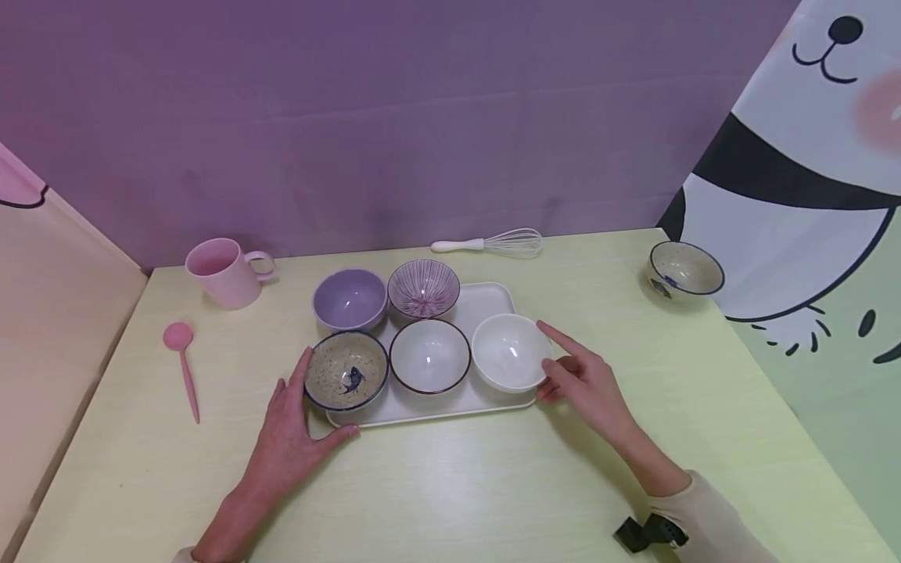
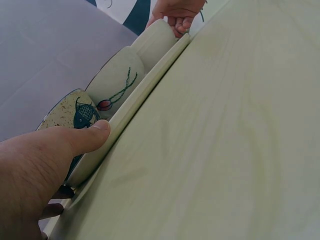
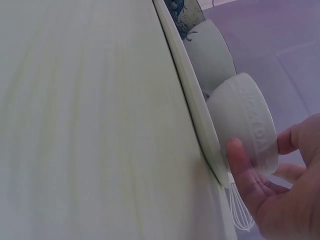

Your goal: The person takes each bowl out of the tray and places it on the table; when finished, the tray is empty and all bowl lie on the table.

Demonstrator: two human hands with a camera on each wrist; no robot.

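My left hand (image 1: pixel 292 426) is spread around the left and front of a speckled beige bowl (image 1: pixel 331 374) with a blue fish design. Its thumb lies along the front, at the tray's edge. On the other side, my right hand (image 1: pixel 587 383) holds the right side of a plain white bowl (image 1: pixel 508 353); raised lettering shows on that bowl's outside in the right wrist view. Between these two stands a white bowl with a dark rim (image 1: pixel 430 356). A purple bowl (image 1: pixel 349 299) and a purple-striped bowl (image 1: pixel 424 288) form the back row. Beneath the bowls lies a white rectangular tray (image 1: pixel 486 295).
On the left of the table are a pink mug (image 1: pixel 225 274) and a pink spoon (image 1: pixel 181 363). A whisk (image 1: pixel 489 242) lies behind the tray against the purple backdrop. Another beige patterned bowl (image 1: pixel 684 270) stands at the far right edge.
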